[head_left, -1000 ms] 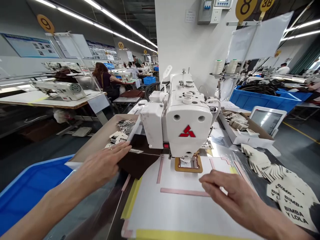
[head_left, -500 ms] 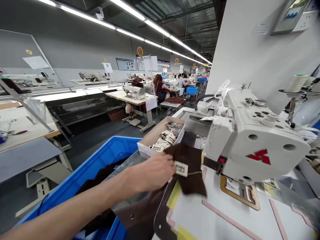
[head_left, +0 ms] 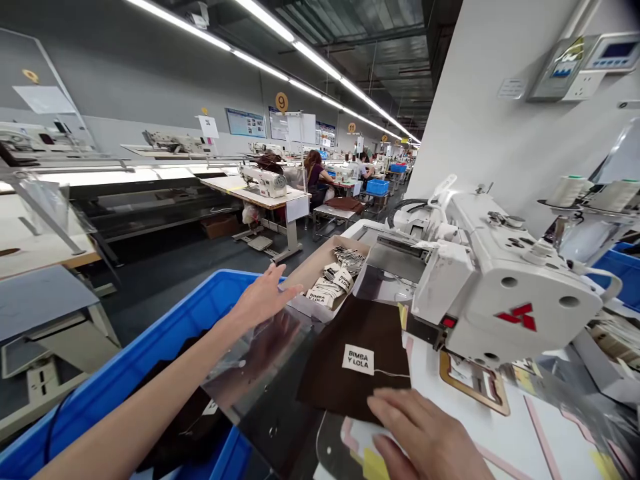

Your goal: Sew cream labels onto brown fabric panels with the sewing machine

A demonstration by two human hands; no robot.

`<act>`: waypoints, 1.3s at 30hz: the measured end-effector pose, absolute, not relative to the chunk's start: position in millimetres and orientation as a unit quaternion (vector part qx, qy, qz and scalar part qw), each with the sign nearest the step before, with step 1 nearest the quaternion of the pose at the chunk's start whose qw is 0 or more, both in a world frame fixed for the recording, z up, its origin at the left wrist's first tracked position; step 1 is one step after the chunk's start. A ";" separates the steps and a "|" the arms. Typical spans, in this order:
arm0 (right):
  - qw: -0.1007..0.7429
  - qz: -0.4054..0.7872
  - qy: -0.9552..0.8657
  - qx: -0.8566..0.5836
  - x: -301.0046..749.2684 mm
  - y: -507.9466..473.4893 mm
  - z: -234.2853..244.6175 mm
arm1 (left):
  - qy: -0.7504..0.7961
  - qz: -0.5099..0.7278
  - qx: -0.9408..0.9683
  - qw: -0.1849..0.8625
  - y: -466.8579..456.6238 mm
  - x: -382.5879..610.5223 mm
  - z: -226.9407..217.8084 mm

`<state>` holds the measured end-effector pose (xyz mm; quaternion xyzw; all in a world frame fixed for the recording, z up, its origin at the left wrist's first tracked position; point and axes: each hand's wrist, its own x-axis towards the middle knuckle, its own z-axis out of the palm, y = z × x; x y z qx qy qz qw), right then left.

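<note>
A dark brown fabric piece (head_left: 330, 367) lies flat at the left edge of the sewing machine's bed. Sewn or laid on it is a white label (head_left: 358, 359) reading "BIMBA Y LOLA", with a loose thread trailing right. My right hand (head_left: 425, 433) rests its fingertips at the fabric's near right corner, fingers stretched and thumb apart. Off to the left, my left hand (head_left: 265, 293) hovers open and holds nothing, between the blue bin and the label box (head_left: 300, 270). The sewing machine (head_left: 525, 287) has a brass-coloured clamp frame (head_left: 475, 383) under its head.
A blue bin (head_left: 220, 283) at left holds dark fabric pieces, one showing a white label. Thread cones (head_left: 565, 191) stand at the right. Another sewing table (head_left: 270, 193) lies ahead, with people seated farther down the row.
My left hand has let go of the brown fabric and moved left, opening. The fabric now lies flat, nearer me. My right hand has come into view at its corner.
</note>
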<state>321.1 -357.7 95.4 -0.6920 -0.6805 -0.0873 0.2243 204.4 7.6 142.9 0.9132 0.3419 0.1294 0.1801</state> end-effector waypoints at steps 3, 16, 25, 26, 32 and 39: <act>0.206 -0.081 -0.671 -0.707 320.6 -307.5 103.7 | 0.347 0.096 0.904 0.228 28.8 226.8 126.3; 0.160 -0.069 -0.652 -0.738 331.6 -289.1 85.6 | 0.264 0.082 0.920 0.277 73.2 310.3 114.9; 0.185 -0.073 -0.713 -0.673 317.6 -359.3 98.9 | 0.238 0.129 0.932 0.242 12.8 253.6 156.6; 0.184 -0.061 -0.719 -0.668 320.3 -361.6 100.5 | 0.239 0.133 0.932 0.239 1.2 245.3 160.2; 0.184 -0.075 -0.736 -0.647 331.4 -383.2 115.8 | 0.189 0.147 0.936 0.256 -67.8 218.2 157.7; 0.251 0.005 -0.671 -0.698 276.1 -506.5 125.9 | 0.157 0.203 0.917 0.306 -101.3 220.4 134.8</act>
